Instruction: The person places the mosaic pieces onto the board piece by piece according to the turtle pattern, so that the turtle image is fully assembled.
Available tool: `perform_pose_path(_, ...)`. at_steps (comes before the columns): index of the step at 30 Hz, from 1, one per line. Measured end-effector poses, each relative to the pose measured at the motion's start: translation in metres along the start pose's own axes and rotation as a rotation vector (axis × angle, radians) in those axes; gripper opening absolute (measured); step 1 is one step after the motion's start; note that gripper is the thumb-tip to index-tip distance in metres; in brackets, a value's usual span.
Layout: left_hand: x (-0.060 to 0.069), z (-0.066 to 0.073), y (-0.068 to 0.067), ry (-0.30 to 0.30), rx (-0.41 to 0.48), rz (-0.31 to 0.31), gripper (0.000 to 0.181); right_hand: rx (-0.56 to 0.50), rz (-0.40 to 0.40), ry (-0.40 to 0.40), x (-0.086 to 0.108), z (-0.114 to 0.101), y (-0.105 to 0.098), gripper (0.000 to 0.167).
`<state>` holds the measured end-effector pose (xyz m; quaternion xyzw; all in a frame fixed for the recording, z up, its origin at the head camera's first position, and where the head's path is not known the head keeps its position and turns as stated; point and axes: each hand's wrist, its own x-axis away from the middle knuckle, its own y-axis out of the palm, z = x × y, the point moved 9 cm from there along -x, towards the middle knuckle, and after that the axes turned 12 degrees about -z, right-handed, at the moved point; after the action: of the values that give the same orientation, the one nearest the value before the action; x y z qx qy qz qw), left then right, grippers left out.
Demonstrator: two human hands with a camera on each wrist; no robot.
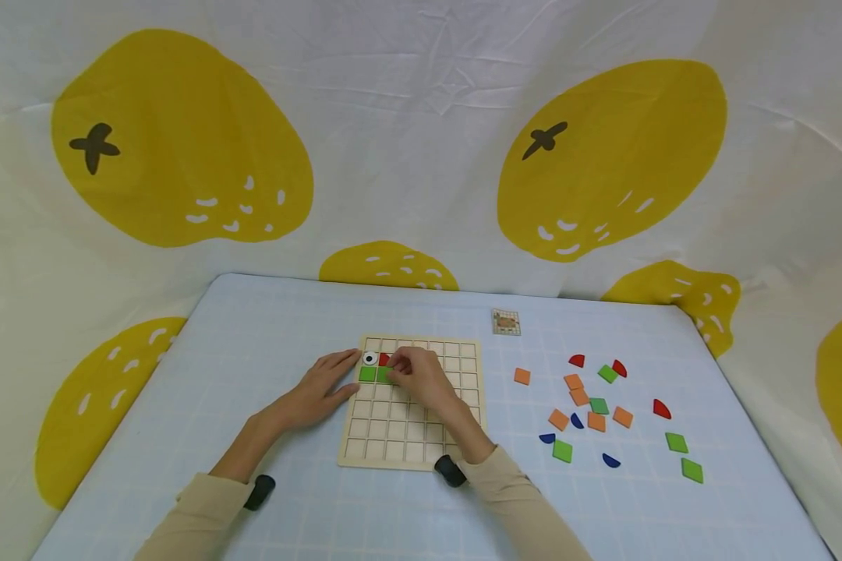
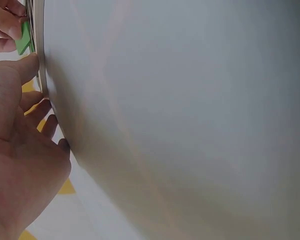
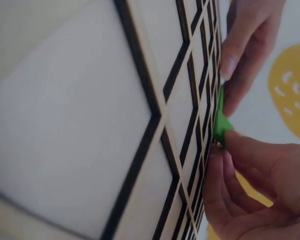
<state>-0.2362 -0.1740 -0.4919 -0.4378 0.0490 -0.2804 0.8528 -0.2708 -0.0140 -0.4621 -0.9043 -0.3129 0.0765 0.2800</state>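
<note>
A wooden grid board (image 1: 377, 428) lies on the table. In its upper left corner are a white eye piece (image 1: 369, 358), a red piece (image 1: 383, 359) and a green square (image 1: 368, 374). My right hand (image 1: 424, 379) pinches a second green square (image 1: 383, 375) at the cell beside it; the right wrist view shows this green piece (image 3: 221, 127) tilted between thumb and fingers. My left hand (image 1: 320, 391) rests at the board's left edge with fingers extended; in the left wrist view the thumb and fingertips of the left hand (image 2: 27, 135) touch that edge.
Right of the board lie loose orange squares (image 1: 596, 421), green squares (image 1: 676, 442), red pieces (image 1: 662, 408) and dark blue pieces (image 1: 610, 460). A small picture card (image 1: 507, 322) is behind them, near the table's back edge. A patterned cloth (image 1: 407, 156) hangs behind the table.
</note>
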Motion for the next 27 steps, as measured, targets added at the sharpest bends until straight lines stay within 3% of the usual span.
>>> perform_pose_path(10,0.002,0.005,-0.003,0.035,-0.016,0.023,0.063,0.055,0.023,0.052,-0.001,-0.004,0.001,0.011)
perform_pose_path(19,0.002,0.004,0.0,0.001,0.001,-0.001,0.064,0.04,0.002,0.035,0.005,-0.002,0.0,0.01)
perform_pose_path(27,0.001,0.002,-0.002,-0.009,-0.017,0.01,0.064,0.1,0.011,-0.019,0.022,-0.002,-0.013,0.01)
